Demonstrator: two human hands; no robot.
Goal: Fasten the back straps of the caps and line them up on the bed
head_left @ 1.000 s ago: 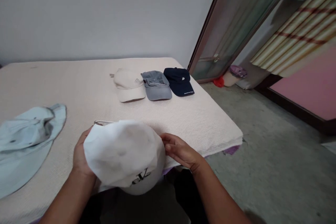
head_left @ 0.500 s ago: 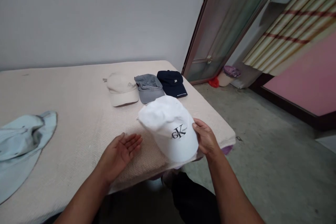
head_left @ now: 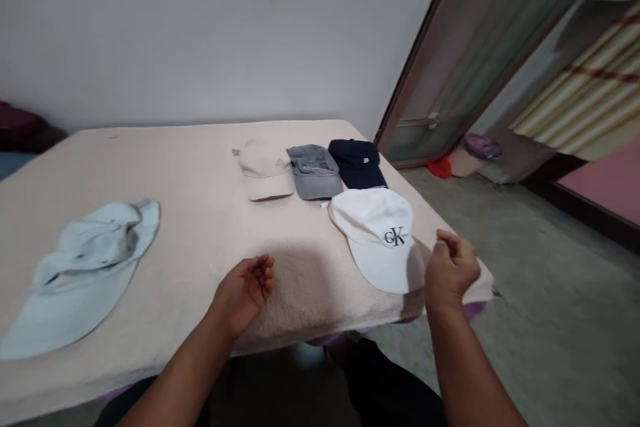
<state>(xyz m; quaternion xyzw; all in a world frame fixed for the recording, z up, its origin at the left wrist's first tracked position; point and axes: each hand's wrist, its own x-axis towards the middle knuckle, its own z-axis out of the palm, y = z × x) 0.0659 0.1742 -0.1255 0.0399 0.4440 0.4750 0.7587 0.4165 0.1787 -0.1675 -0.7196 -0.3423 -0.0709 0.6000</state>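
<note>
White fabric ball cap (head_left: 375,237) looks basically placed, left hand (head_left: 245,295) loosely curled and empty, right hand (head_left: 450,272) curled tighter beside its brim, so next grab probably calls for spreading fingers.

White cap (head_left: 377,237) reads "CK"; navy cap (head_left: 356,163) and beige cap (head_left: 265,170) bear unreadable marks.

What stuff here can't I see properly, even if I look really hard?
All in the head view:
White cap: its inside, hidden by the cap itself.
Right hand: whether it touches that cap; the hand hides any contact.
Navy cap: brim writing, too small and blurred.
Grey cap: front mark, too small.
Dark red thing: what it is, cut off by the left edge.
Bin: contents, hidden by purple liner.
</note>
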